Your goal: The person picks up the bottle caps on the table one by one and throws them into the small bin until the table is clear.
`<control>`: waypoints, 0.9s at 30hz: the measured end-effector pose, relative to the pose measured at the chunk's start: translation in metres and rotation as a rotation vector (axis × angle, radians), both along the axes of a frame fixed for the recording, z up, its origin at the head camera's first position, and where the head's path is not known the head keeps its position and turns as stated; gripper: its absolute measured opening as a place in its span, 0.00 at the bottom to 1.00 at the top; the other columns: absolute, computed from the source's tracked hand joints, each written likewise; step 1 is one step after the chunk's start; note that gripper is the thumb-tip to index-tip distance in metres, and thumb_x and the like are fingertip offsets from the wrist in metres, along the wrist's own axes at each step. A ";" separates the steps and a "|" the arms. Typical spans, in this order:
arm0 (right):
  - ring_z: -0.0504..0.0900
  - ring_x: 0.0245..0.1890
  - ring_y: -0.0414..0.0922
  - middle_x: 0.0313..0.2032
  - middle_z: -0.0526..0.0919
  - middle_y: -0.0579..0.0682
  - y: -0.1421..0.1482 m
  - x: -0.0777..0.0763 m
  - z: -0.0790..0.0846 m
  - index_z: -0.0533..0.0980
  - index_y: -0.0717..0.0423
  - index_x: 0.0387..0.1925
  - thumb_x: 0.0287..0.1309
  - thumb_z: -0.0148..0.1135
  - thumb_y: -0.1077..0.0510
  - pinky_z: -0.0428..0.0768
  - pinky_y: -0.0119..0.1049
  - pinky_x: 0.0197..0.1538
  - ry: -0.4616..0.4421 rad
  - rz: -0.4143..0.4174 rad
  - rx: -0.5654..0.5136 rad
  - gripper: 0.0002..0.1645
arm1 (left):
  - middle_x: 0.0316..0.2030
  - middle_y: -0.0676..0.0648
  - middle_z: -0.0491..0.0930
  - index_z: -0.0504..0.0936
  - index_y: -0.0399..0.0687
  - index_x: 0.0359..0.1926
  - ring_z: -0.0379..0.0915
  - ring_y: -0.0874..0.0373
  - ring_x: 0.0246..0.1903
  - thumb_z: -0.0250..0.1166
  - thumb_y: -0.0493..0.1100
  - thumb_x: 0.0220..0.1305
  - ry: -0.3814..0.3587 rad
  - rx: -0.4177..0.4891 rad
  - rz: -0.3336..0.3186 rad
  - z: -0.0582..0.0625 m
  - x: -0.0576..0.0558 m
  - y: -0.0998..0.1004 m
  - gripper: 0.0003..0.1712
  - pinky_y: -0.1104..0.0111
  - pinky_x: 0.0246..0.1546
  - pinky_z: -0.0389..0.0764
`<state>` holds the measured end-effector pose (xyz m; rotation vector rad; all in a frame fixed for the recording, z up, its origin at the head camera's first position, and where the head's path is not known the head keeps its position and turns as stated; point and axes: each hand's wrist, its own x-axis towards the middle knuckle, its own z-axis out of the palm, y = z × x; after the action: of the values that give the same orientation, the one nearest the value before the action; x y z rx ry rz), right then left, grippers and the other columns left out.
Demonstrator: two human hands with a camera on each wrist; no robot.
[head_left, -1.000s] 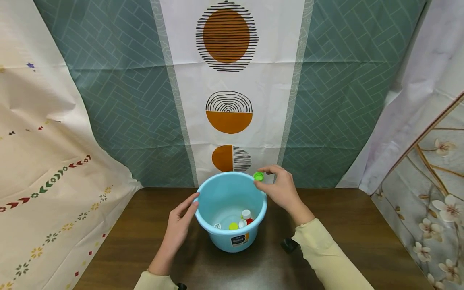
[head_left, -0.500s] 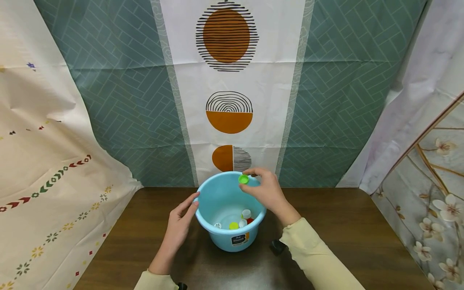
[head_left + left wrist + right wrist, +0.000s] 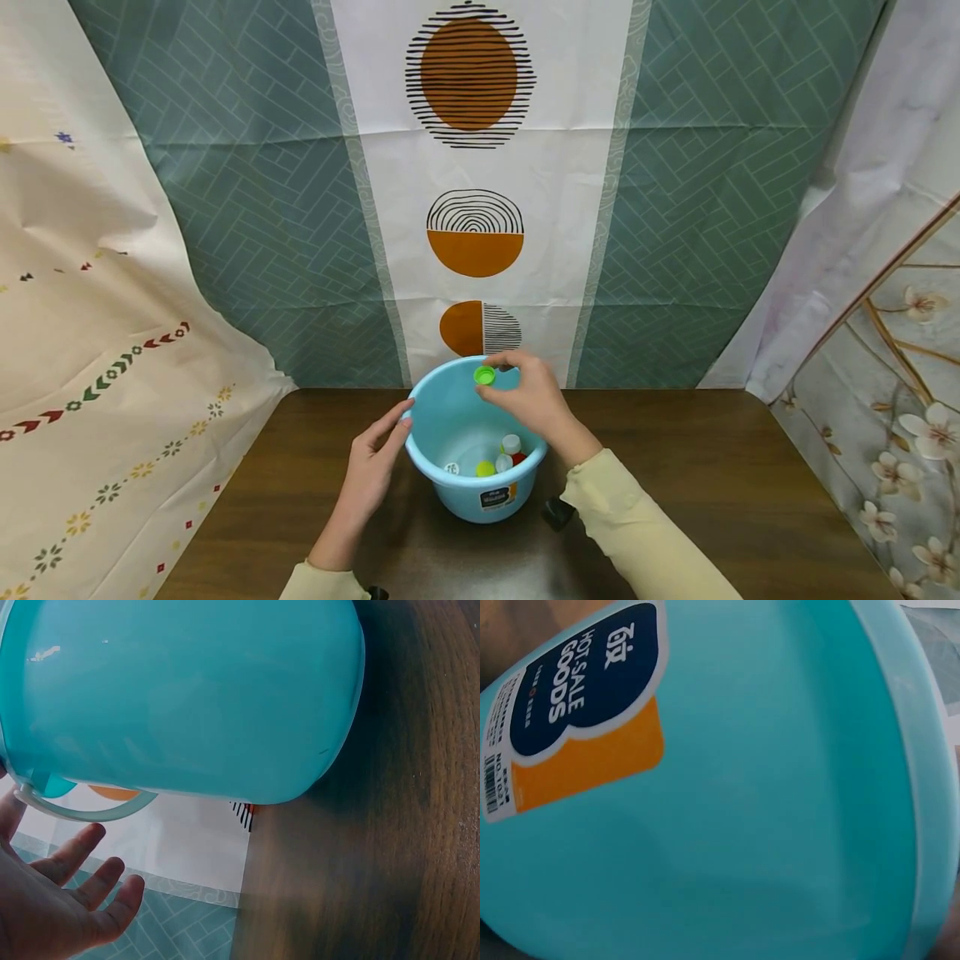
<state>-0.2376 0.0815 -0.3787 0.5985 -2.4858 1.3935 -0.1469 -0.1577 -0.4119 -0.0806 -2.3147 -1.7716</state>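
Note:
A light blue plastic bucket [image 3: 454,497] stands on the table, its mouth tipped into sight in the head view. My left hand [image 3: 369,450] holds its left rim with thumb and forefinger; in the left wrist view the other fingers [image 3: 96,885] spread loosely below the pale handle [image 3: 97,813]. Over the bucket's mouth, near the far rim, my right hand [image 3: 529,398] pinches a green bottle cap [image 3: 485,376] between thumb and finger. Inside, at the bottom, lie several caps: a yellow-green one [image 3: 485,469], a red one [image 3: 519,458] and white ones [image 3: 511,443]. The bucket's wall hides the right hand in the right wrist view.
The dark brown wooden table [image 3: 697,492] extends to both sides of the bucket. Behind its far edge hangs a green and white patterned cloth [image 3: 247,250]. Patterned drapes flank it left and right. A label [image 3: 592,675] is stuck on the bucket's outside.
My right hand has moved left with the green bottle cap, from beside the right rim to over the bucket's mouth. The left hand and the bucket stay put.

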 end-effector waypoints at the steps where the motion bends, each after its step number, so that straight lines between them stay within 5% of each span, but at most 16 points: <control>1: 0.77 0.44 0.38 0.43 0.81 0.37 -0.002 0.000 0.000 0.80 0.42 0.43 0.46 0.72 0.47 0.78 0.38 0.47 0.001 0.006 0.001 0.19 | 0.60 0.55 0.73 0.74 0.54 0.60 0.68 0.62 0.61 0.58 0.52 0.66 0.000 0.000 0.001 0.000 0.000 0.000 0.23 0.78 0.53 0.71; 13: 0.76 0.47 0.40 0.45 0.80 0.38 -0.016 0.001 0.002 0.80 0.42 0.44 0.48 0.70 0.45 0.77 0.40 0.48 -0.016 0.033 0.035 0.20 | 0.59 0.56 0.74 0.75 0.56 0.60 0.67 0.63 0.61 0.58 0.52 0.66 -0.007 -0.013 0.009 -0.003 -0.002 -0.001 0.22 0.78 0.53 0.70; 22: 0.76 0.49 0.40 0.45 0.80 0.36 -0.020 -0.001 -0.001 0.79 0.40 0.45 0.48 0.69 0.43 0.77 0.44 0.51 -0.027 0.046 0.049 0.20 | 0.60 0.58 0.73 0.75 0.65 0.59 0.67 0.63 0.61 0.58 0.55 0.65 0.011 -0.003 0.005 -0.020 -0.012 -0.006 0.21 0.76 0.53 0.71; 27: 0.76 0.48 0.40 0.47 0.80 0.36 -0.020 -0.002 -0.001 0.80 0.42 0.46 0.48 0.69 0.42 0.77 0.42 0.49 -0.029 0.052 0.063 0.22 | 0.59 0.56 0.73 0.74 0.60 0.60 0.68 0.60 0.60 0.58 0.53 0.65 0.009 -0.004 -0.004 -0.012 -0.006 -0.004 0.22 0.75 0.53 0.72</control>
<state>-0.2397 0.0611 -0.3798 0.6647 -2.5632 1.3553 -0.1532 -0.1619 -0.4236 -0.0933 -2.3131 -1.7652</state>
